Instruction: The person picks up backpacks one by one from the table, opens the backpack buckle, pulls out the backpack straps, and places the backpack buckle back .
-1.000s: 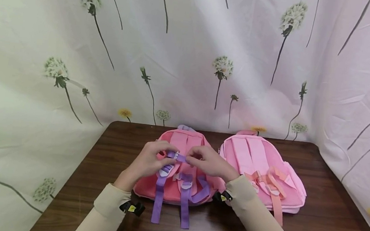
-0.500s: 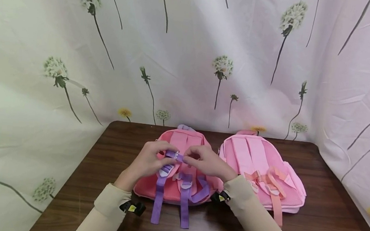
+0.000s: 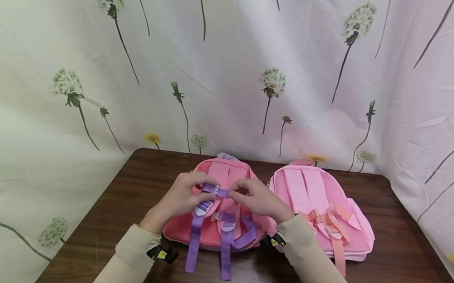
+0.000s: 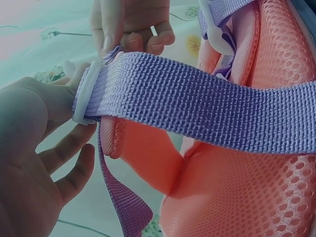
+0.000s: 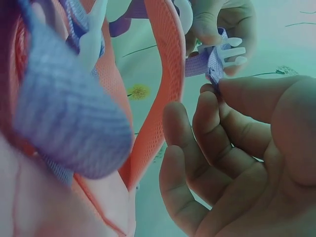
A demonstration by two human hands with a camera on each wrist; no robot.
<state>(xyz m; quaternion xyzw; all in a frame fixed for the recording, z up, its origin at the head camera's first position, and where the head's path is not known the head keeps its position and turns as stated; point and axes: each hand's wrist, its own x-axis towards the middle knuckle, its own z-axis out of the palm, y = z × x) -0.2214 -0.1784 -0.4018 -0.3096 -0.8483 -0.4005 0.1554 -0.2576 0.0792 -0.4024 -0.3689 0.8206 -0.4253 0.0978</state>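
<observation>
A coral-pink backpack [image 3: 177,228] lies with its purple webbing straps [image 3: 193,247] upward. My left hand [image 3: 182,194] pinches a white pronged buckle [image 5: 232,52] threaded on one purple strap [image 4: 197,98]. To the right of that buckle, my right hand [image 3: 256,199] pinches the strap's short end [image 5: 216,74] between thumb and forefinger. Its other fingers are loosely bent in the right wrist view. White strap adjusters [image 3: 228,226] sit lower on the bag. Part of the buckle is hidden by my left fingers in the head view.
A light-pink backpack [image 3: 300,189] with orange straps [image 3: 339,252] lies close on the right. Both bags rest on a dark wooden table [image 3: 112,221]. Behind hangs a dandelion-print cloth [image 3: 234,69].
My right hand, pinching the strap end, first shifts slightly left toward the buckle, then back right. More strap now shows between the hands than half a second ago. My left hand stays put.
</observation>
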